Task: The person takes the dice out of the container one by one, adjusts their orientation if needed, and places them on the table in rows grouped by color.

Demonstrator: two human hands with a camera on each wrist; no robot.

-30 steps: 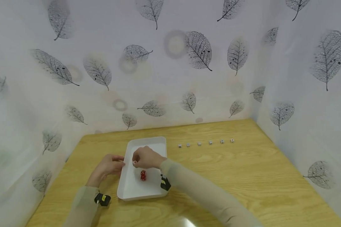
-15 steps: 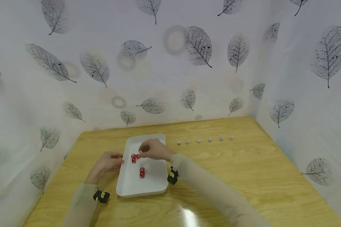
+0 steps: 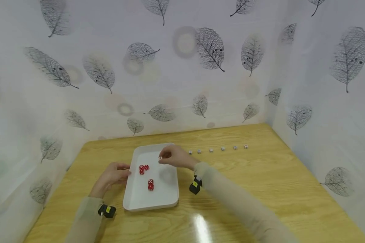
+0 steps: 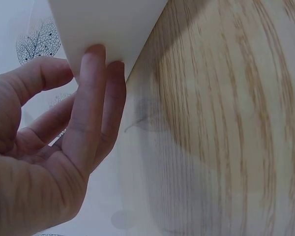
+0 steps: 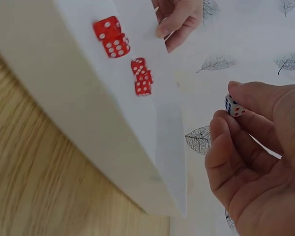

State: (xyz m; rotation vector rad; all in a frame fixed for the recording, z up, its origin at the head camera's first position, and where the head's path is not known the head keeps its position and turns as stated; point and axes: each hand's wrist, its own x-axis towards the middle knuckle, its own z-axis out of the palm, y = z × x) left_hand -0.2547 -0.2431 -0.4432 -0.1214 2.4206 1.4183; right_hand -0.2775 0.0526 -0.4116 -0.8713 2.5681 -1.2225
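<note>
My right hand (image 3: 177,157) pinches a small white die (image 5: 233,106) with blue and red pips between thumb and fingertips. It hangs over the right side of the shallow white tray (image 3: 130,199). My left hand (image 3: 113,177) holds the tray by its left wall, two fingertips on the outer face and the thumb at the edge, as the left wrist view shows. Inside the tray lie several red dice with white pips: a touching pair (image 3: 150,185) nearer me and a cluster (image 3: 143,168) close to the left wall.
Right of the tray, several small white dice (image 3: 211,150) stand in a spaced row on the wooden table (image 3: 249,189). Leaf-patterned white sheeting (image 3: 170,81) rises behind the table and along both sides.
The right hand has moved right and slightly away from the left part of the tray with the white die, uncovering the red dice cluster. The left hand stays at the tray's wall.
</note>
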